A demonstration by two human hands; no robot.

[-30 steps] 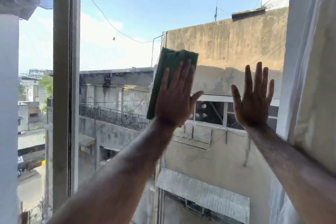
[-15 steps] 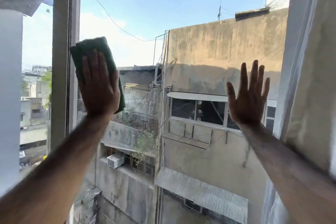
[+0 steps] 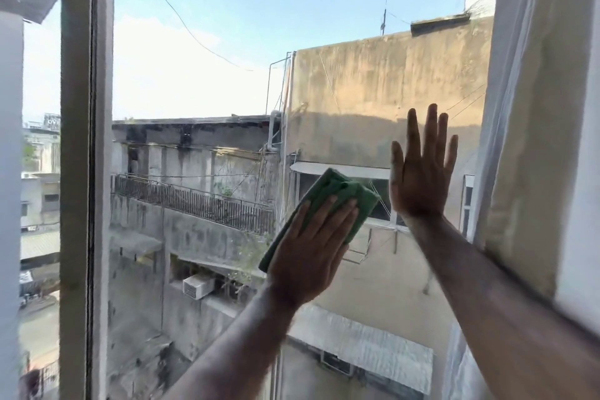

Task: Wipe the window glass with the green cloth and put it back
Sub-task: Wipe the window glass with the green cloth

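Observation:
The green cloth lies folded flat against the window glass, right of the pane's middle. My left hand presses on it with the palm, fingers spread and pointing up to the right, so the cloth's lower part is hidden. My right hand rests flat on the glass just to the right of the cloth, fingers apart and pointing up, holding nothing. Both forearms reach in from the bottom of the view.
A pale vertical window frame bounds the pane on the left. A white curtain hangs along the right edge, against my right forearm. Concrete buildings and sky show through the glass.
My left hand swept the cloth from the pane's middle to the left frame, then back right and lower, ending close to my right hand. My right hand stayed flat on the glass.

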